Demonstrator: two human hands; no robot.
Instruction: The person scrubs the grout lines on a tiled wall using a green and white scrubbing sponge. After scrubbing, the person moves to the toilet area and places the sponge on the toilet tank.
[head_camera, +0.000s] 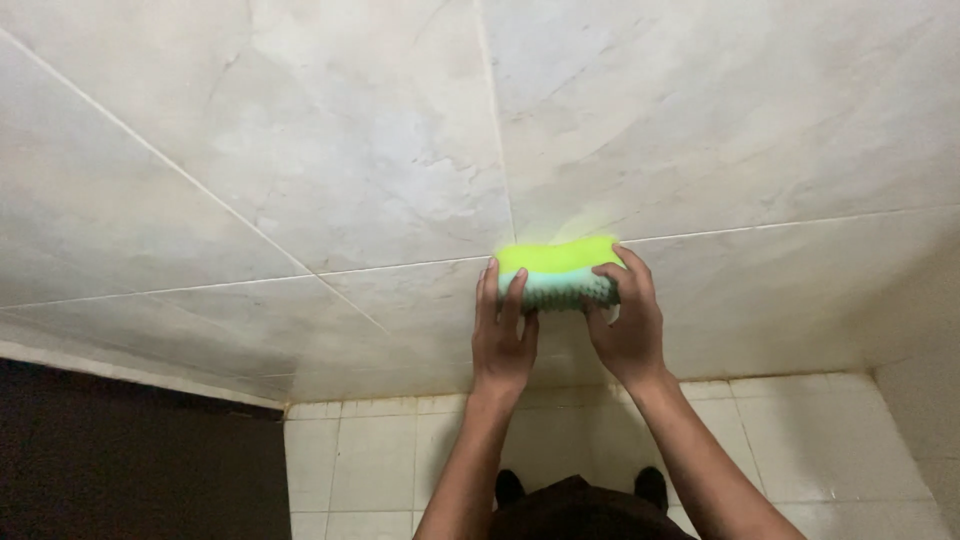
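Bristles on the scrub brush (557, 270) are only partly visible: a pale green band of them shows under the bright yellow-green back, and fingers cover both ends of it. Whether the bristles actually press the tiled wall (330, 150) cannot be told from this angle, though the brush sits right against it, just below a grout line where 2 large marbled tiles meet. Its long axis runs left to right, roughly along that grout line, with the yellow-green back facing up and away from the person.

The left hand (502, 335) is curled around the brush's left end, fingers hooked over the front edge, thumb out of sight behind. The right hand (627, 325) clasps the right end in a closed grip, fingers wrapped over the top corner. Both forearms rise from the bottom edge, cut off below the elbows.

Dark clothing (580, 512) and 2 dark shoe tips (509, 487) show faintly at the bottom, above a floor of small white tiles (800, 450). A dark panel (130, 460) fills the lower left, its nature unclear.
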